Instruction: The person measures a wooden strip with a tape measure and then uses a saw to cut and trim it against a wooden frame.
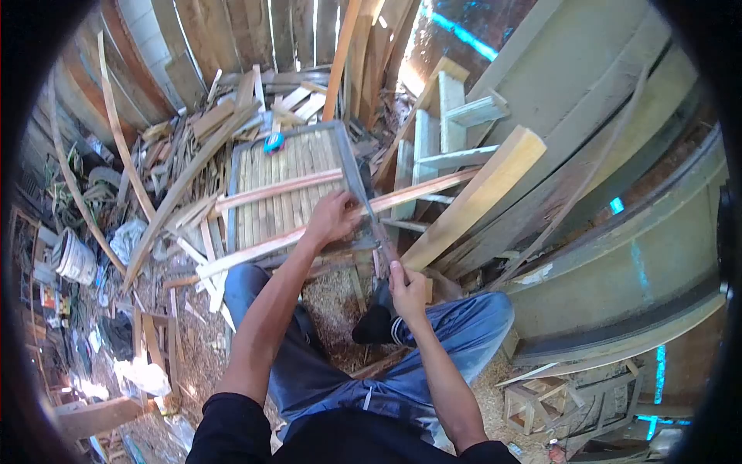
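Note:
My left hand (332, 216) presses down on a long reddish wooden slat (417, 189) that lies across a grey-framed slatted panel (290, 185). My right hand (407, 290) grips the handle of a hand saw (384, 241), whose blade meets the slat just right of my left hand. A second reddish slat (278, 190) rests across the panel higher up. A small blue and red tape measure (273, 142) sits at the panel's top edge. My knees in blue jeans are below the panel.
A thick pale plank (475, 193) leans at the right, beside a wooden frame (437, 139). Scrap sticks and offcuts (185, 147) pile up at the left. A white bucket (75, 259) stands far left. Sawdust covers the ground. A small wooden crate (533, 402) is at lower right.

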A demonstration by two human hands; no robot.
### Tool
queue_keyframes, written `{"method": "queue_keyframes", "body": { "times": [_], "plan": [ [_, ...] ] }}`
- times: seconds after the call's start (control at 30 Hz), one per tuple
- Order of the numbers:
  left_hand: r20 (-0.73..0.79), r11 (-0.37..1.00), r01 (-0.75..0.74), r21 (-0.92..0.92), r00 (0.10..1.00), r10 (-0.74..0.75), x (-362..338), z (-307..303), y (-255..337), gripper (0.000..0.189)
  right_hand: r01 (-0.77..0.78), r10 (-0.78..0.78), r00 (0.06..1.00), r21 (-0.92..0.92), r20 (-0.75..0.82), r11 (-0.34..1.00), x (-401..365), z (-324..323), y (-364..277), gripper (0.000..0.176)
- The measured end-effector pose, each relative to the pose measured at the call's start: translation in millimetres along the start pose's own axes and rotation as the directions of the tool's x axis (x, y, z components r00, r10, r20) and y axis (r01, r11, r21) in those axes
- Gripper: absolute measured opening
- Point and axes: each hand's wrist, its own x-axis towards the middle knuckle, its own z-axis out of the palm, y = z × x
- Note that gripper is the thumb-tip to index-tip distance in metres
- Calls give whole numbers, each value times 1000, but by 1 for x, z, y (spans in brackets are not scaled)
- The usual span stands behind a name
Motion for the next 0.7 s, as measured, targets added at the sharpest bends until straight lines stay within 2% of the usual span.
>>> {"method": "queue_keyframes", "body": {
  "times": [0.03, 0.1, 0.17, 0.2, 0.23, 0.27, 0.4, 0.5, 0.6, 0.67, 0.7],
  "plan": [
    [10, 1000, -22, 15, 1000, 22, 2, -1, -2, 32, -31, 31, 999, -17, 31, 999, 3, -3, -6, 47],
    [17, 999, -39, 27, 999, 39, 2, -7, -1, 32, 21, -19, 1000, -75, 25, 997, 6, -6, -21, 48],
    [127, 995, -46, 91, 991, 34, 2, -17, 4, 30, 95, -89, 995, -189, 42, 977, 6, -8, -38, 52],
    [124, 995, -48, 90, 992, 37, 0, -20, 4, 30, 99, -92, 995, -191, 41, 977, 2, -9, -44, 52],
    [114, 989, -102, 109, 989, 89, -4, -24, 4, 28, 73, -60, 995, -188, 75, 980, -3, -8, -49, 44],
    [105, 979, -154, 132, 985, 140, -8, -27, 2, 26, 47, -27, 994, -184, 111, 982, -6, -6, -50, 46],
    [82, 992, -94, 81, 993, 88, -28, -39, 2, 27, 98, -77, 984, -124, 162, 988, -29, 1, -31, 42],
    [79, 991, -105, 88, 992, 98, -33, -38, 8, 31, 26, 4, 976, -134, 217, 991, -41, -2, -34, 39],
    [111, 985, -145, 93, 985, 134, -24, -35, 5, 40, 35, -16, 984, -108, 178, 993, -42, 0, -25, 39],
    [7, 967, -204, 153, 979, 205, -18, -32, 8, 42, 95, -61, 978, -165, 201, 982, -43, 4, -26, 39],
    [12, 970, -196, 144, 980, 196, -13, -29, 4, 42, 84, -48, 978, -171, 203, 982, -42, 6, -27, 39]
  ]
}}
